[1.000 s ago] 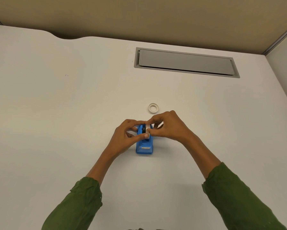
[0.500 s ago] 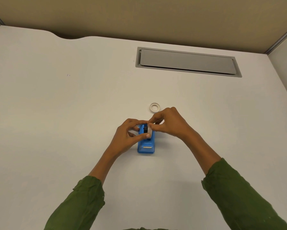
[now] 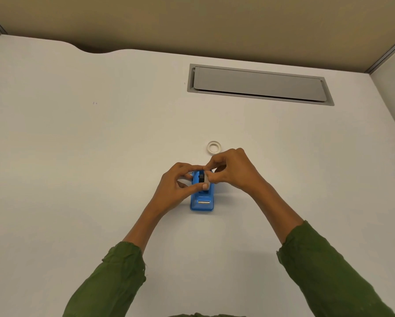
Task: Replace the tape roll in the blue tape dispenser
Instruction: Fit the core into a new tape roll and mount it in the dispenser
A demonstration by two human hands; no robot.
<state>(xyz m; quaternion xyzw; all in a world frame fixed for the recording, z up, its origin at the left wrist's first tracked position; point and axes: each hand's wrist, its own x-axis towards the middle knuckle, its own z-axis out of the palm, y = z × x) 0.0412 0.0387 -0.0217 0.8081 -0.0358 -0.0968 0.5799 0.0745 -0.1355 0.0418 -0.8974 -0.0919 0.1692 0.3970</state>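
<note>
White desk [image 3: 77, 179] bears blue dispenser [image 3: 202, 202], cutter end toward the person, both hands' [image 3: 176, 184] grips pinching its tape roll [image 3: 205, 178].

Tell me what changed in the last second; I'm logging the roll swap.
Barely anything: both hands, left and right, keep pinching the roll over the dispenser, with only small finger shifts. The ring behind stayed put.

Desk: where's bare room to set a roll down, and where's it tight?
Bare desk all left of the left hand, right of the right hand, and between the sleeves. Tight: both hands crowd the blue tape dispenser, white ring just behind; grey hatch takes the far centre.
</note>
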